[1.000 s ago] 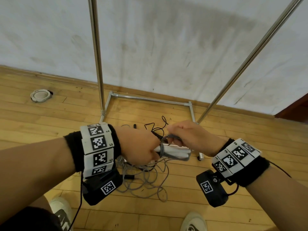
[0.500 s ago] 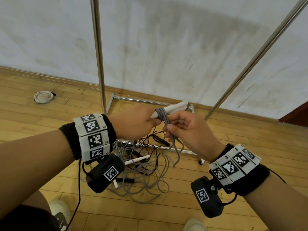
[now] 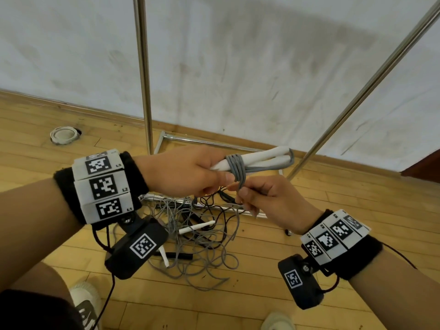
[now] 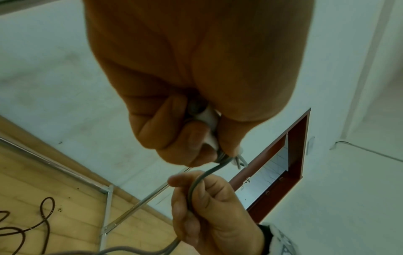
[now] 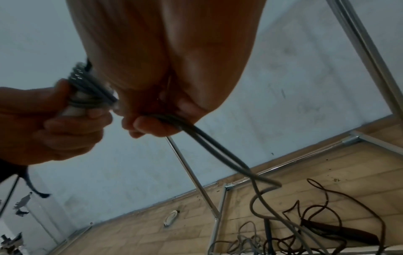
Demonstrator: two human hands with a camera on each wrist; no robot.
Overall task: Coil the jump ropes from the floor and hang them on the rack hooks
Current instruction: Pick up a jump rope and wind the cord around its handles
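My left hand (image 3: pixel 190 172) grips the two white handles (image 3: pixel 259 156) of a grey jump rope, held level above the floor. Several turns of grey cord (image 3: pixel 234 166) are wound round the handles beside my thumb. Just below, my right hand (image 3: pixel 257 198) pinches the free grey cord (image 4: pixel 194 188), which runs down through my fist to the floor (image 5: pixel 257 176). In the right wrist view the wound cord (image 5: pixel 87 93) shows next to my left fingers (image 5: pixel 72 124). A tangle of grey and black ropes (image 3: pixel 197 236) with a white handle (image 3: pixel 196 227) lies on the floor under my hands.
Two steel rack uprights (image 3: pixel 142 75) (image 3: pixel 371 84) rise in front of me, with the rack's base frame (image 3: pixel 214 142) on the wooden floor. A white ring-shaped thing (image 3: pixel 63 135) lies at the far left by the wall. My shoes (image 3: pixel 85 298) show at the bottom.
Both hands have risen from near the floor pile. More turns of grey cord now sit round the white handles, and my right hand has come down below them with the cord.
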